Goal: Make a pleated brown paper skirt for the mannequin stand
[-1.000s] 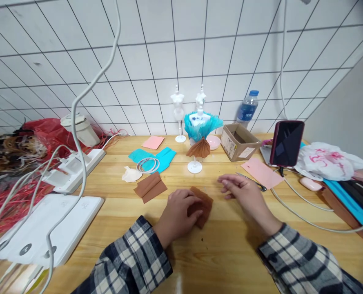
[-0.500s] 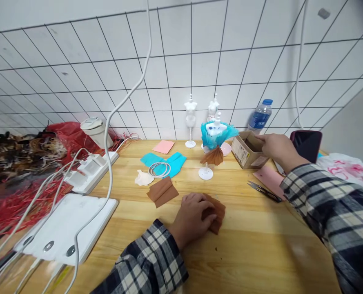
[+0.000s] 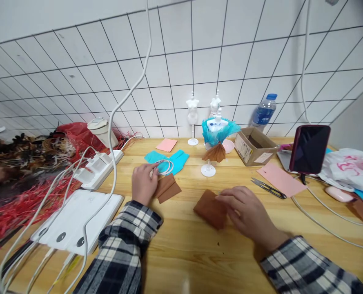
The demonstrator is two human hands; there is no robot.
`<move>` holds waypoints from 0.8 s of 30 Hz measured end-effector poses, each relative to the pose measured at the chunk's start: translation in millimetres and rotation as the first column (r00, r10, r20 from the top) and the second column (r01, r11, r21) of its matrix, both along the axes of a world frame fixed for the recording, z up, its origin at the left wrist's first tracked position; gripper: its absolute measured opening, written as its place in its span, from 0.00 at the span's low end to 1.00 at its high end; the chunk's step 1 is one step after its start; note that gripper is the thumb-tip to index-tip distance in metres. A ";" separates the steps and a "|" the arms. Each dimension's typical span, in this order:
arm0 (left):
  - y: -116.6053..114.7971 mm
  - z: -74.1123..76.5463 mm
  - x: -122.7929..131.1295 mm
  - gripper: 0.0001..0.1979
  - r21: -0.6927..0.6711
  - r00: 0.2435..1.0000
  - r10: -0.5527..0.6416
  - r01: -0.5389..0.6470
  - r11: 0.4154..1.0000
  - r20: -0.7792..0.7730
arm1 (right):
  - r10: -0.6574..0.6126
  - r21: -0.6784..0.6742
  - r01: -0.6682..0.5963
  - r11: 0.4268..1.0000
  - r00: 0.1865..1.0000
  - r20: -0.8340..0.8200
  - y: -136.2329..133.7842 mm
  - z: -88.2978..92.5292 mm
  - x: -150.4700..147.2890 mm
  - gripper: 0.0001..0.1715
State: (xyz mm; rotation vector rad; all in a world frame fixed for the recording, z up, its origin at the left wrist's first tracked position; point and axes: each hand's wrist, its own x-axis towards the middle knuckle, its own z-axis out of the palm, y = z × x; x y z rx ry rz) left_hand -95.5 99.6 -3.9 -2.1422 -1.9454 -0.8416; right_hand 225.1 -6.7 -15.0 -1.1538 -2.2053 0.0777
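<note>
My left hand (image 3: 143,184) has its fingers curled beside the thin white rings (image 3: 169,166), at the left edge of a brown folded sheet (image 3: 168,190). What lies under those fingers is hidden. My right hand (image 3: 250,212) is at the right edge of a second brown crinkled sheet (image 3: 210,208), fingertips together over it; whether they pinch something small I cannot make out. Blue sheets (image 3: 179,160) lie beneath the rings. Farther back, a small white dress form (image 3: 208,170) on a round base wears a blue ruffle (image 3: 213,138) and a brown pleated piece (image 3: 215,153).
Two bare white dress forms (image 3: 192,116) stand by the tiled wall. To the right are a cardboard box (image 3: 254,159), small scissors (image 3: 268,188), a pink sheet (image 3: 282,179), a bottle (image 3: 263,112) and a phone (image 3: 310,149). A white power bank (image 3: 77,220) with cables is left.
My right hand has come from the cardboard box to the brown sheet in front. My left hand has let go of that sheet and moved left to the rings, covering the pale crumpled piece.
</note>
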 end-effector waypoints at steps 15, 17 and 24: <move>11.1 -13.6 -4.2 0.15 0.068 0.995 -0.009 0.003 0.998 0.098 | 0.135 -0.378 -0.078 0.923 0.982 0.128 -4.8 -1.1 -18.4 0.23; 8.7 -14.6 -4.2 0.16 0.071 0.994 -0.013 0.006 0.997 0.104 | 0.078 -0.330 -0.040 0.943 0.992 0.103 -3.0 -3.4 -15.4 0.28; 6.5 -21.6 -8.3 0.14 -0.115 0.939 0.089 -0.053 0.992 0.331 | -0.012 -0.273 0.018 0.962 1.000 0.025 3.4 -14.2 1.6 0.24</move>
